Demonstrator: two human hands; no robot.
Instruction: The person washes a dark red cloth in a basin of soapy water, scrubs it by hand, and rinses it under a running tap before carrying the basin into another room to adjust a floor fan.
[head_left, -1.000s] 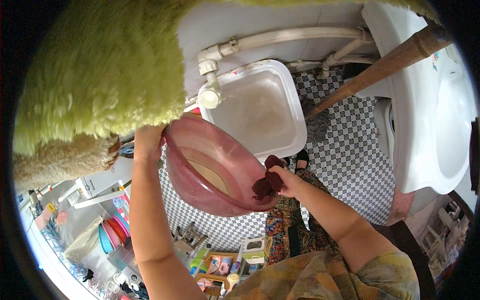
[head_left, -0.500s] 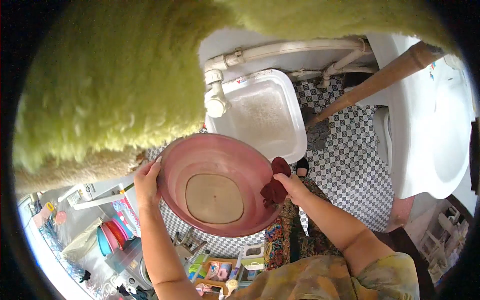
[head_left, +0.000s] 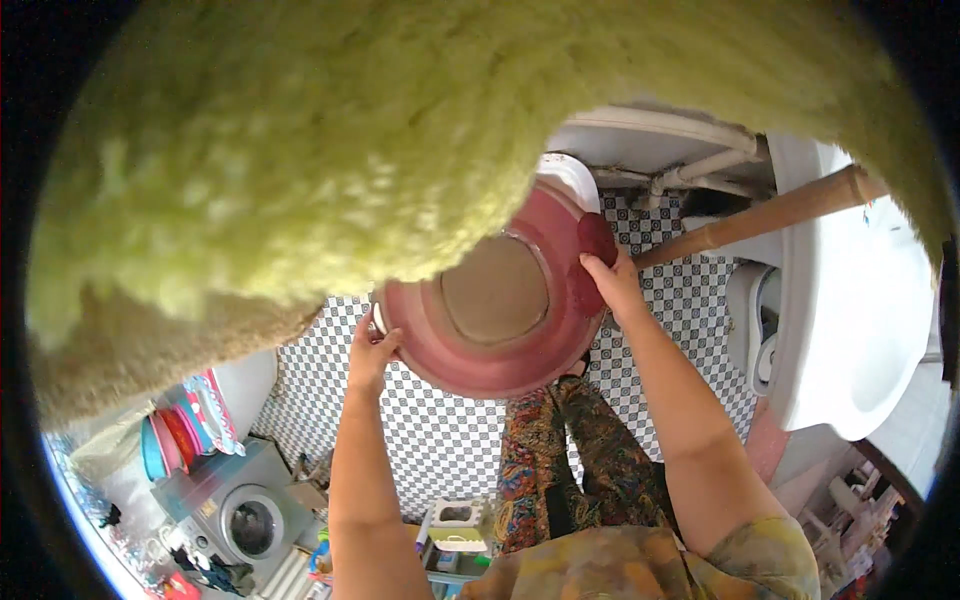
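Observation:
A wide pink basin (head_left: 455, 355) hangs between my two hands over the tiled floor. Its round-cornered bottom looks greyish brown; whether water stands in it I cannot tell. My left hand (head_left: 372, 358) is closed on the rim at the near left. At the right side, my right hand (head_left: 617, 285) grips the rim together with a crumpled dark red cloth (head_left: 597, 238). Behind the pink basin shows a corner of a white tub (head_left: 572, 180), the rest of it covered. Green fluffy fabric (head_left: 300, 150) hides the pink basin's far left part.
A bamboo pole (head_left: 760, 218) slants toward the white washbasin (head_left: 850, 330) on the right. Pipes (head_left: 680, 135) run along the far wall. A washing machine (head_left: 240, 515) and several coloured basins (head_left: 175, 440) stand at lower left. Patterned tiles (head_left: 440, 440) cover the floor.
Both hands have carried the pink basin away from me and rightward, so it now covers most of the white tub. The green fabric fills more of the view.

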